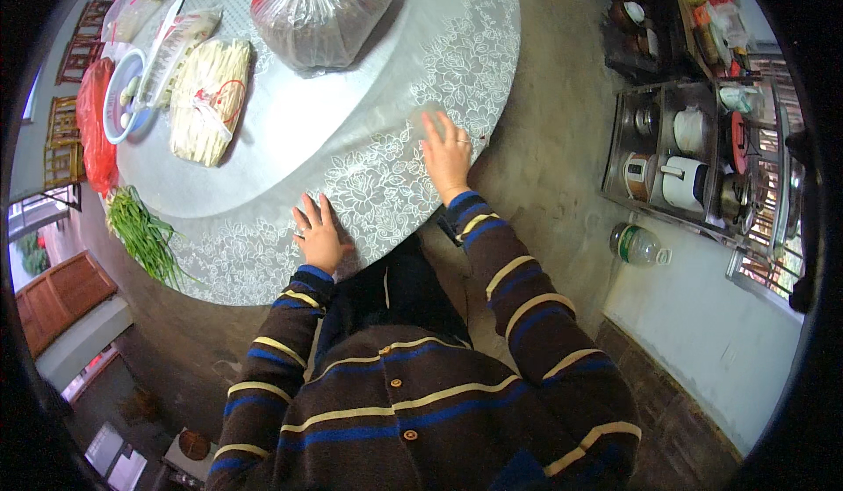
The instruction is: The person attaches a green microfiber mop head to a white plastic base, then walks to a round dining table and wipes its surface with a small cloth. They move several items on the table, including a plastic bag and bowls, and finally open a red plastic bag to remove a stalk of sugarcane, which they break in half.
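My left hand (321, 240) rests open on the near edge of the round table (263, 263), fingers spread over its grey cover with white flower pattern. Farther right, my right hand (449, 159) lies on the same cover near the table's right edge, fingers stretched out and apart. A small pale, see-through patch shows by its fingertips; I cannot make out what it is. Neither hand holds anything that I can see. Beyond them, a knotted clear plastic bag (323, 17) with dark contents stands near a clear-wrapped bundle of pale yellow sticks (209, 104).
At the left are a bunch of green stalks (145, 236), a red plastic bag (97, 126) and a blue-rimmed bowl (112, 104) with whitish round things. On the right, a metal shelf (663, 210) holds cookers and pots. A large clear bottle (639, 247) lies nearby.
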The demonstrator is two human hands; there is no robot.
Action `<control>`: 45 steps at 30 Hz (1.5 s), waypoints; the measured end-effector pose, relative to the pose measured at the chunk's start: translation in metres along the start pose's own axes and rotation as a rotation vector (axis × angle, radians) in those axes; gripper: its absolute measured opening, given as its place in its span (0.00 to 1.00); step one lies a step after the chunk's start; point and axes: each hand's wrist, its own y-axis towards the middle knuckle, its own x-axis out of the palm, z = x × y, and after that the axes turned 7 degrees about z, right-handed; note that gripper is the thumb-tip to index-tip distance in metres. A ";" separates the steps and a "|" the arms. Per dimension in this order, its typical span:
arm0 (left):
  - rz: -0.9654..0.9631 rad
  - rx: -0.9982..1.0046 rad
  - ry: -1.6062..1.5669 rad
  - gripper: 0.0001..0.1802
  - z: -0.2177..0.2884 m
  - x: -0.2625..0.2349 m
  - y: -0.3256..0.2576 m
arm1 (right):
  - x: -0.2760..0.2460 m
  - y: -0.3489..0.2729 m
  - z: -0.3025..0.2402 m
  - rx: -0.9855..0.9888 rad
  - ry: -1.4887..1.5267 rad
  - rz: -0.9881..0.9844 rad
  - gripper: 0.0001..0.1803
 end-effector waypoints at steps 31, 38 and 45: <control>0.160 -0.036 -1.700 0.34 -0.030 -0.079 0.066 | -0.016 0.040 -0.211 0.389 1.286 -0.558 0.17; 0.486 -0.210 -1.540 0.32 -0.085 -0.070 0.063 | 0.005 0.038 -0.245 -0.020 0.955 -0.654 0.21; 0.893 -0.433 -0.946 0.34 -0.200 -0.088 0.074 | 0.026 0.055 -0.228 -0.070 0.699 -0.467 0.22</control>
